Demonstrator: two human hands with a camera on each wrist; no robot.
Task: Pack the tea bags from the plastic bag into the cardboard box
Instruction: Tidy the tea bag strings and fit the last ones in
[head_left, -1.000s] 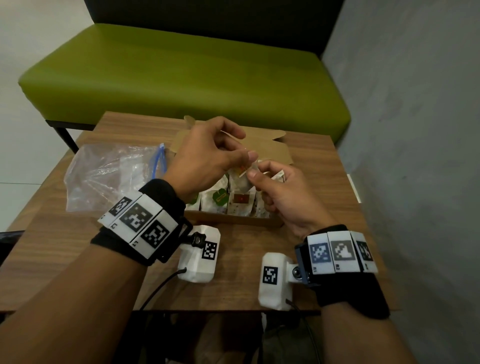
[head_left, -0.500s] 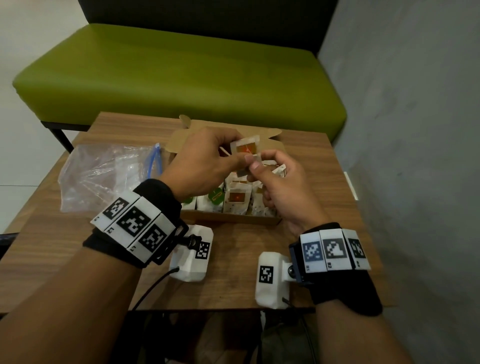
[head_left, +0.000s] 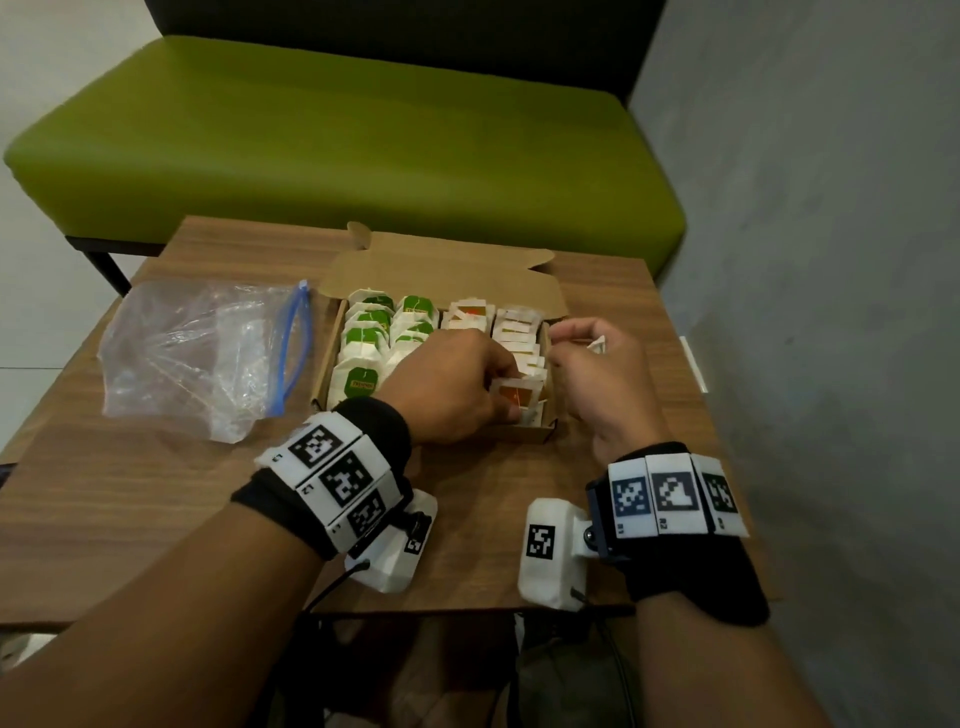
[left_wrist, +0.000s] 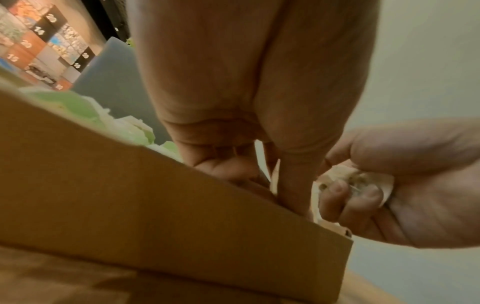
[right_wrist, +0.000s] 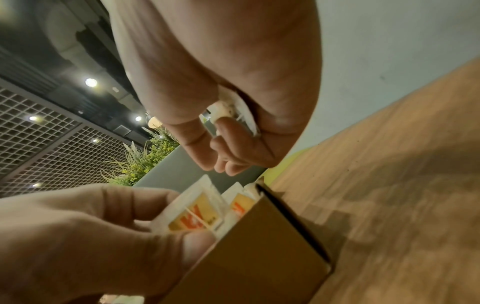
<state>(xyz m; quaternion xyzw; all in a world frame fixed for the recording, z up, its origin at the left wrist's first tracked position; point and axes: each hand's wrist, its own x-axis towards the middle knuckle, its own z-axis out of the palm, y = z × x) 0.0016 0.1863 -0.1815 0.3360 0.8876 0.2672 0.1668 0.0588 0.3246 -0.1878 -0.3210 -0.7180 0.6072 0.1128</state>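
Your left hand (head_left: 457, 384) sat low in the centre of the head frame, inside the near right corner of the cardboard box (head_left: 540, 432), its thumb and fingers pinching an orange-labelled tea bag (head_left: 517, 393) that stood on edge, flat faces toward you and away, long edge running left to right across the frame. That orientation was the relation that mattered: the bag already lay parallel to the filed rows behind it, so I judge the coming move to have been a straight push down into the slot at the near wall, with no turn needed. In the right wrist view the same bag (right_wrist: 192, 214) showed at lower centre, its label just left of the box's corner edge and touching a second orange bag (right_wrist: 240, 207) beside it. Your right hand (head_left: 597, 364) hovered just right of the box's right wall, fingers curled round a crumpled pale tea bag (left_wrist: 355, 181) (its label could not be read), so it was the farther hand from the slot and had its own bag waiting. Green-labelled bags (head_left: 363, 338) filled the left rows, toward the upper left of the box. The plastic bag (head_left: 197, 353) lay flat at the left of the frame on the table (head_left: 130, 499), well apart from both hands, and looked empty, though its folds could have hidden something.
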